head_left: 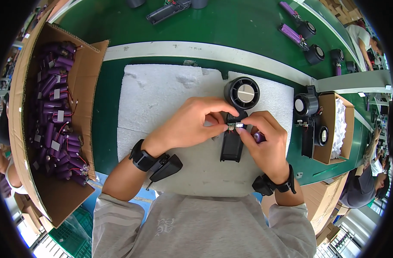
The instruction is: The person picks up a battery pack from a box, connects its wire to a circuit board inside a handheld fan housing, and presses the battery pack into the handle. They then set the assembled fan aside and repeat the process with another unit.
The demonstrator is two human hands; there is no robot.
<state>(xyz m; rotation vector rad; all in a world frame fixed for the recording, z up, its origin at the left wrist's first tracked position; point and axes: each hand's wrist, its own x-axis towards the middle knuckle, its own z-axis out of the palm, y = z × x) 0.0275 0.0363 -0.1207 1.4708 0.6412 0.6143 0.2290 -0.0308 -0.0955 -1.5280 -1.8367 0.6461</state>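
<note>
A black fan-like device with a round head (245, 92) and a long, narrow black handle housing (232, 148) lies on a white foam sheet (162, 86). Over the housing, my left hand (194, 122) pinches the edge of a small green circuit board (231, 126) between thumb and finger. My right hand (265, 137) is closed on a small white connector plug (239, 125) at the board's right side. Beneath its curled fingers shows the end of a purple battery cell (259, 137). Whether the plug is seated in the board is too small to tell.
At the left stands a cardboard box (99, 77) of purple battery packs (54, 116) with wires. To the right, more black devices (306, 105) rest beside a small carton (351, 129) with white packing. Across a pale rail (170, 48), further devices (306, 30) lie on the green surface. Other people (362, 185) sit at far right.
</note>
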